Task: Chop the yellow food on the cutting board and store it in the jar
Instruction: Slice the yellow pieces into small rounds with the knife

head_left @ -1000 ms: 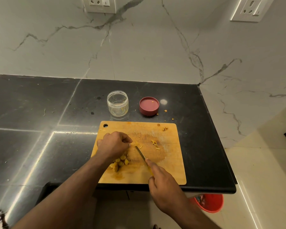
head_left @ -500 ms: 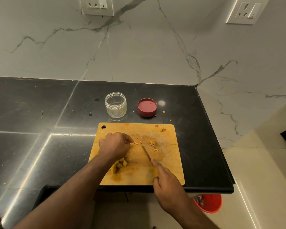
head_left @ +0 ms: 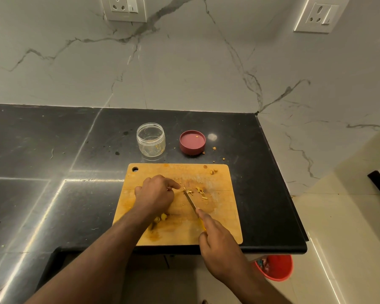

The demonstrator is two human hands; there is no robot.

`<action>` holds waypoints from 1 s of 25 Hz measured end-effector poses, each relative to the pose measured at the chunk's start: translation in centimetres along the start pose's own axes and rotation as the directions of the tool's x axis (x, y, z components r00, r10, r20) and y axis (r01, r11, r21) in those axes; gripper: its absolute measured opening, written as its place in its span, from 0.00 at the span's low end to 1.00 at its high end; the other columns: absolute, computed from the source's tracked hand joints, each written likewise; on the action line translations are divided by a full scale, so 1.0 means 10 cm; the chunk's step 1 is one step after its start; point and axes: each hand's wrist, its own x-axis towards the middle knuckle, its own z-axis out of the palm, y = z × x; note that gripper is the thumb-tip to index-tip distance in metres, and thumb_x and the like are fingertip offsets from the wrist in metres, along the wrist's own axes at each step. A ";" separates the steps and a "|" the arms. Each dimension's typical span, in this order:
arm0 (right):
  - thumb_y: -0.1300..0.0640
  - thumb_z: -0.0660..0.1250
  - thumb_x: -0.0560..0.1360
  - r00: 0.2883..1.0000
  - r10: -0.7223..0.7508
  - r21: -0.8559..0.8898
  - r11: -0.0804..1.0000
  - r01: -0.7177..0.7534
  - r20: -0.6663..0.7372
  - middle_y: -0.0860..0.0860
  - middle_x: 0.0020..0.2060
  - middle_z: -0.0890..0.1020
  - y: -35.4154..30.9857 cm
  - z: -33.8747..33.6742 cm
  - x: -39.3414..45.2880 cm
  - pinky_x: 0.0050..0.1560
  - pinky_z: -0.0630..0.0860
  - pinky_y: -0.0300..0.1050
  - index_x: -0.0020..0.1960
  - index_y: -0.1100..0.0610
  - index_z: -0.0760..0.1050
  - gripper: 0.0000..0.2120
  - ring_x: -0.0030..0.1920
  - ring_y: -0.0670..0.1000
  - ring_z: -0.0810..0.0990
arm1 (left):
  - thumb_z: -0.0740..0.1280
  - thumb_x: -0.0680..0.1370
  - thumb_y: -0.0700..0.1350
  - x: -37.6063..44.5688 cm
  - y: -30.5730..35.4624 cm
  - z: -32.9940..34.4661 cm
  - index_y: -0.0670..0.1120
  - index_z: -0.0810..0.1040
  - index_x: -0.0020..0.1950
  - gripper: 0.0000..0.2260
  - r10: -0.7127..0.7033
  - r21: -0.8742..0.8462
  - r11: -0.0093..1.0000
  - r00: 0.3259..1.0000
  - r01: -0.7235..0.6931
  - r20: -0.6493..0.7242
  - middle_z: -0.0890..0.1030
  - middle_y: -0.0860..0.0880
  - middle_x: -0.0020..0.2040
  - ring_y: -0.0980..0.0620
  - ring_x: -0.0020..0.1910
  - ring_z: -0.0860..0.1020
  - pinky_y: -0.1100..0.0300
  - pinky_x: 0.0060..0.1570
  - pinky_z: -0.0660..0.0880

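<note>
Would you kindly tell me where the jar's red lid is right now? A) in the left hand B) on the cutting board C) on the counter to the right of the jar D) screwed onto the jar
C: the lid lies upturned on the black counter, to the right of the open jar and apart from it.

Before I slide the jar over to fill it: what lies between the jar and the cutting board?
Head view: only bare black counter separates the jar from the cutting board.
</note>
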 end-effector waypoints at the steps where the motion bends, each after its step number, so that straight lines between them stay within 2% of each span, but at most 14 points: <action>1: 0.53 0.52 0.83 1.000 -0.021 -0.020 1.000 0.021 0.009 0.44 0.71 0.67 -0.02 0.03 0.02 0.64 0.67 0.37 0.79 0.43 0.51 0.25 0.63 0.41 0.68 | 0.63 0.81 0.41 0.02 -0.02 -0.02 0.60 0.83 0.58 0.16 -0.012 -0.008 1.000 1.000 0.012 -0.018 0.80 0.56 0.64 0.50 0.65 0.73 0.46 0.60 0.68; 4: 0.53 0.53 0.83 1.000 -0.031 -0.054 0.998 0.031 0.005 0.45 0.71 0.67 -0.01 0.11 0.07 0.66 0.68 0.40 0.79 0.44 0.51 0.25 0.64 0.44 0.70 | 0.63 0.81 0.42 0.03 -0.11 -0.05 0.60 0.83 0.57 0.14 -0.030 -0.021 0.999 0.999 0.030 -0.020 0.81 0.57 0.61 0.52 0.61 0.75 0.45 0.60 0.71; 9: 0.54 0.53 0.83 0.994 0.064 -0.004 0.998 -0.064 -0.093 0.46 0.71 0.67 0.13 0.06 -0.02 0.65 0.68 0.38 0.79 0.45 0.51 0.26 0.58 0.39 0.66 | 0.64 0.80 0.43 -0.03 -0.21 -0.06 0.58 0.83 0.57 0.13 -0.014 -0.047 0.999 0.999 0.013 -0.029 0.82 0.58 0.60 0.53 0.61 0.76 0.46 0.60 0.73; 13: 0.53 0.53 0.83 0.997 -0.017 -0.025 1.000 0.015 -0.072 0.46 0.72 0.67 -0.01 0.15 0.06 0.66 0.68 0.40 0.79 0.46 0.52 0.26 0.64 0.44 0.70 | 0.64 0.79 0.43 -0.05 -0.25 -0.09 0.59 0.84 0.54 0.12 -0.004 -0.060 0.998 0.999 0.002 -0.037 0.82 0.58 0.59 0.54 0.59 0.77 0.44 0.58 0.76; 15: 0.53 0.53 0.83 0.997 -0.035 -0.063 0.998 0.031 -0.075 0.47 0.72 0.68 -0.04 0.19 0.14 0.66 0.68 0.41 0.79 0.47 0.52 0.26 0.65 0.46 0.70 | 0.64 0.78 0.43 -0.06 -0.29 -0.12 0.59 0.83 0.53 0.13 0.003 -0.074 0.997 0.999 -0.005 -0.035 0.83 0.57 0.59 0.54 0.57 0.78 0.46 0.57 0.77; 17: 0.54 0.53 0.83 0.995 0.000 -0.066 0.998 -0.006 -0.098 0.48 0.71 0.68 0.00 0.17 0.16 0.67 0.67 0.41 0.79 0.47 0.52 0.26 0.66 0.47 0.70 | 0.65 0.79 0.42 -0.05 -0.36 -0.15 0.57 0.84 0.55 0.12 0.022 -0.094 0.995 0.999 -0.026 -0.042 0.83 0.56 0.59 0.55 0.55 0.77 0.52 0.53 0.77; 19: 0.54 0.53 0.83 0.989 0.061 -0.046 0.997 -0.067 -0.137 0.48 0.70 0.69 0.08 0.11 0.10 0.65 0.68 0.41 0.79 0.47 0.52 0.26 0.61 0.45 0.71 | 0.65 0.81 0.41 -0.06 -0.42 -0.17 0.52 0.84 0.59 0.12 0.030 -0.128 0.991 0.999 -0.036 -0.045 0.82 0.54 0.61 0.55 0.54 0.77 0.56 0.50 0.77; 21: 0.53 0.53 0.83 0.984 0.081 -0.016 0.996 -0.085 -0.156 0.48 0.69 0.69 0.12 0.08 0.04 0.64 0.70 0.40 0.79 0.46 0.52 0.26 0.57 0.42 0.69 | 0.65 0.81 0.41 -0.06 -0.48 -0.19 0.52 0.84 0.59 0.12 0.027 -0.156 0.987 0.998 -0.034 -0.049 0.83 0.52 0.61 0.53 0.56 0.78 0.52 0.54 0.79; 23: 0.54 0.54 0.83 0.992 0.043 -0.005 0.999 -0.044 -0.122 0.47 0.71 0.68 0.07 0.13 0.03 0.66 0.67 0.39 0.79 0.46 0.53 0.26 0.60 0.41 0.68 | 0.65 0.81 0.42 -0.07 -0.51 -0.21 0.52 0.84 0.58 0.11 0.029 -0.165 0.986 0.998 -0.036 -0.047 0.83 0.52 0.60 0.52 0.57 0.79 0.48 0.56 0.80; 25: 0.54 0.54 0.83 0.996 0.000 -0.021 1.000 -0.002 -0.092 0.47 0.71 0.68 0.00 0.21 0.07 0.67 0.67 0.40 0.79 0.46 0.54 0.26 0.65 0.44 0.69 | 0.65 0.81 0.41 -0.07 -0.54 -0.22 0.52 0.84 0.59 0.11 0.036 -0.166 0.985 0.999 -0.042 -0.041 0.83 0.52 0.60 0.53 0.56 0.79 0.50 0.55 0.80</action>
